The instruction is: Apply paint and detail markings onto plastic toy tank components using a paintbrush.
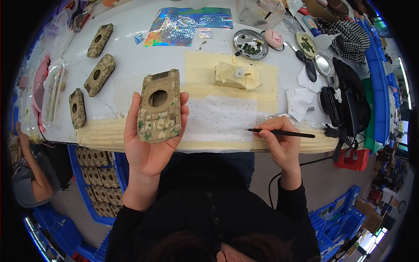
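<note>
Presently cradling a camouflage hull (159, 126) in the left hand (148, 157), over the near edge of the worktable (126, 61), with the thumb along one side wall, the fingers curling around the opposite wall and the palm underneath. Pinching a slim black tool (297, 132) between thumb and fingers of the right hand (281, 142), aiming its tip leftward over a speckled white sheet (218, 118), and leaving contact between tip and sheet impossible to tell. Judging by looks, probably handling a light, stiff, hollow shell with a fairly grippy matte surface and possibly fragile raised details. Gripping best by both long side walls, keeping clear of the round opening and the patterned top face. Facing, beyond the sheet, a tape-wrapped block (224, 76), likely obstructing a straight reach toward a round tin (235, 48) of dark green pieces. Meeting, on the left, three similar hulls (99, 75); on the right, crumpled white paper (299, 102), a car key (310, 70) and a black bag (351, 100), crowding that end. Seeing, below the table at left, a blue crate (78, 185) holding more hulls in rows.
</note>
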A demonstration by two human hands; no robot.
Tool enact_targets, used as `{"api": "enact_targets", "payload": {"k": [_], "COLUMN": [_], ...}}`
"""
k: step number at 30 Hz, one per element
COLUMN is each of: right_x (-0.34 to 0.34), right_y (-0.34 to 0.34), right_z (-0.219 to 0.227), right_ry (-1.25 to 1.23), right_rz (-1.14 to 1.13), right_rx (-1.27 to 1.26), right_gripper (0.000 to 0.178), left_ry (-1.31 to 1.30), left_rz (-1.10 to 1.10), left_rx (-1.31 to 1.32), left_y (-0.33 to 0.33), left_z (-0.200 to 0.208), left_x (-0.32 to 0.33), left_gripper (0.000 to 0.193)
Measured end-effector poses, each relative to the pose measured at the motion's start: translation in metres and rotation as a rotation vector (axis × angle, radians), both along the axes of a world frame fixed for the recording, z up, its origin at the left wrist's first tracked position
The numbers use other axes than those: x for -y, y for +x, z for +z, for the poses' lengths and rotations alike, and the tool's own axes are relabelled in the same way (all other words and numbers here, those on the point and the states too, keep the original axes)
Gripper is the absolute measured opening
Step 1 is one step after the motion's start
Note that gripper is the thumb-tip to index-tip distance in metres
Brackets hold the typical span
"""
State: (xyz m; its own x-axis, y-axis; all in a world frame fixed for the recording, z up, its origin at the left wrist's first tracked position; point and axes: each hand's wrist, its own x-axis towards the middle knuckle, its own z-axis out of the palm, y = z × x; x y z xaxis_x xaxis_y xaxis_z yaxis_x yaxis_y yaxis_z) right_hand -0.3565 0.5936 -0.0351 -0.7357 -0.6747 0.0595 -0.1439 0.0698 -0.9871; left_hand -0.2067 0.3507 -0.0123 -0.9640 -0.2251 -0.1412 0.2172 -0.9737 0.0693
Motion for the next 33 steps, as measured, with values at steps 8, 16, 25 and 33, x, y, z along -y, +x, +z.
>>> {"api": "enact_targets", "payload": {"k": [8, 16, 25, 33], "right_x": [-0.0062, -0.0075, -0.0068, -0.0073], "right_y": [0.0006, 0.0, 0.0009, 0.001], "right_z": [0.0011, -0.0008, -0.0004, 0.0], "right_ry": [0.012, 0.03, 0.031, 0.022], "right_rz": [0.019, 0.025, 0.018, 0.007], "right_rx": [0.018, -0.018, -0.022, 0.006], "right_gripper": [0.007, 0.007, 0.007, 0.006], "left_ry": [0.005, 0.001, -0.003, 0.011], "left_rz": [0.006, 0.009, 0.014, 0.008], "left_rx": [0.019, 0.033, 0.025, 0.011], "left_y": [-0.0007, -0.0017, -0.0006, 0.0002], "left_z": [-0.0006, -0.0004, -0.0015, -0.0026], "left_x": [0.0023, 0.0013, 0.0019, 0.0015], "left_gripper": [0.061, 0.06, 0.06, 0.06]}}
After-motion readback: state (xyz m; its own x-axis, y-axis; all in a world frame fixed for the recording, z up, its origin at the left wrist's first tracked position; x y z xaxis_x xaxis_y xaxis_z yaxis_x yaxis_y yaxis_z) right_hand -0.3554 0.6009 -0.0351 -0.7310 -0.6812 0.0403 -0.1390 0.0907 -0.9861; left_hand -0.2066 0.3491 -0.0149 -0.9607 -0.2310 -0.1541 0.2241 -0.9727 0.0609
